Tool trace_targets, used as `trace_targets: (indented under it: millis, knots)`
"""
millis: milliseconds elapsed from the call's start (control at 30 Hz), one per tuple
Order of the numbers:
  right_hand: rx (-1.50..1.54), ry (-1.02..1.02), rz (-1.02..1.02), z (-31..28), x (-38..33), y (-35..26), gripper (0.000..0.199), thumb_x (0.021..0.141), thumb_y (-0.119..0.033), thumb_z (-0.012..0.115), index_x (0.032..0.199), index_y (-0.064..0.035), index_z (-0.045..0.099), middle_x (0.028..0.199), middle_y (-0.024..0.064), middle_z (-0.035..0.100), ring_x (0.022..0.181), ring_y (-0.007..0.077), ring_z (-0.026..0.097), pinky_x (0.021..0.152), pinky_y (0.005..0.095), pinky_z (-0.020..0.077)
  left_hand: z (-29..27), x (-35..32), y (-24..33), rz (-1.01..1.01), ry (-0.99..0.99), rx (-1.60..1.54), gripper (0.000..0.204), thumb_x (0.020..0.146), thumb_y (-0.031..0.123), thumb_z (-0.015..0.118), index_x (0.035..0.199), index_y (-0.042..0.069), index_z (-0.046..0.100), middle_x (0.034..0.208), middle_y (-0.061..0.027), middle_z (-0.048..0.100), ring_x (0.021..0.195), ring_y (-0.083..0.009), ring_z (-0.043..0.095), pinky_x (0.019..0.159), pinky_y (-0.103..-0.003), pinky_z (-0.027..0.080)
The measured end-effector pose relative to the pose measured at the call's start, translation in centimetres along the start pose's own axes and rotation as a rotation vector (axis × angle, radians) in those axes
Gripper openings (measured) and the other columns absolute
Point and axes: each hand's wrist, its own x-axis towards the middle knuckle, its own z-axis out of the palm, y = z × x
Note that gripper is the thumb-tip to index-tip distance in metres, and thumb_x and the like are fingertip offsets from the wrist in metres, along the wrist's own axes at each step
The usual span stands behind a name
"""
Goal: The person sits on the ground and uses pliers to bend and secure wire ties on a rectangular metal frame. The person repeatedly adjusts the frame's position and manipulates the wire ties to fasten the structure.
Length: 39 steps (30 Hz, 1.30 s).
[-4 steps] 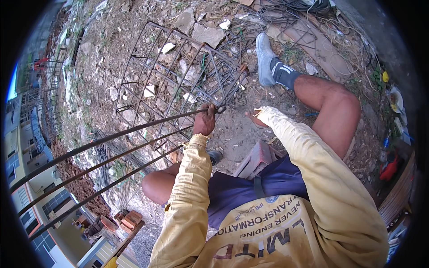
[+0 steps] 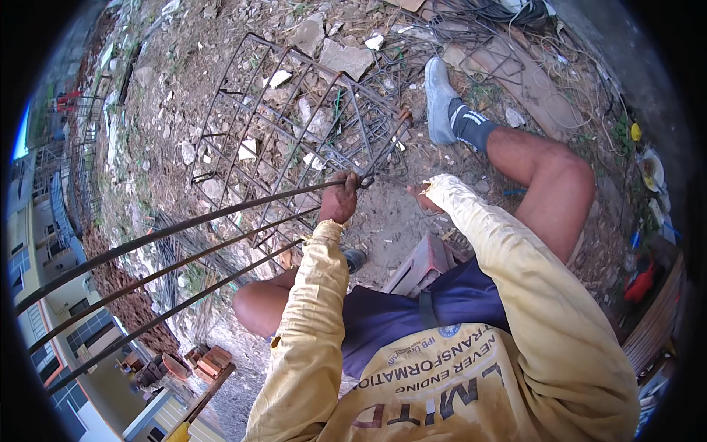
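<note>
My left hand [image 2: 339, 197] is closed around the end of a long dark steel rebar [image 2: 184, 215], close to the hooked corner of a bent stirrup [image 2: 367, 179]. Two more bars run below that one toward the lower left. Beyond the hand a rebar cage [image 2: 294, 110] of crossed rods and rectangular stirrups lies over the ground. Partly covered by its frayed yellow sleeve, my right hand [image 2: 427, 199] is closed just right of the hooked corner. Something thin seems to reach from its fingers toward the stirrup; its kind is too faint to tell.
Broken stone, including a flat slab [image 2: 345, 59], litters the ground. Loose cable coils [image 2: 523, 11] lie at the far right near a wall. I sit with my knees apart above a worn reddish block [image 2: 421, 265]. Stacked bricks [image 2: 213, 362] stand lower left, near buildings.
My right hand has shifted slightly, and a thin line now shows between it and the stirrup corner. My left hand keeps its grip on the rebar.
</note>
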Motion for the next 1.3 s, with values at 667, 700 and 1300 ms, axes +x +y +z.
trace_targets:
  millis: [667,700,1300]
  knots:
    - [0.76,-0.148,0.001,-0.9,-2.1,0.5,0.065,0.083,-0.038,0.061,0.134,-0.0021,0.042,0.124,0.0256,0.055,0.118,0.037,0.054,0.099,0.0451,0.044,0.1,0.2,1.7,0.005,-0.043,-0.046,0.027,0.099,0.027,0.046,0.097,0.002,0.054,0.077,-0.0052,0.058,0.069,-0.0136,0.053,0.065,-0.03,0.045]
    - [0.715,-0.081,0.014,-0.6,-2.1,0.3,0.066,0.083,-0.038,0.061,0.134,-0.0017,0.041,0.125,0.0258,0.054,0.118,0.0369,0.053,0.099,0.0451,0.0438,0.0,0.1,1.9,0.004,-0.039,-0.032,0.027,0.099,0.027,0.046,0.097,0.002,0.054,0.077,-0.0055,0.058,0.069,-0.0141,0.053,0.065,-0.03,0.045]
    - [0.244,0.186,0.17,-0.3,-2.9,-2.3,0.074,0.079,-0.05,0.066,0.126,0.0031,0.045,0.119,0.0288,0.058,0.113,0.0424,0.056,0.098,0.0459,0.0436,7.7,-9.4,4.1,-0.23,0.261,-0.274,0.045,0.089,0.02,0.06,0.125,-0.003,0.048,0.114,-0.0224,0.06,0.1,-0.0302,0.061,0.088,-0.039,0.047]
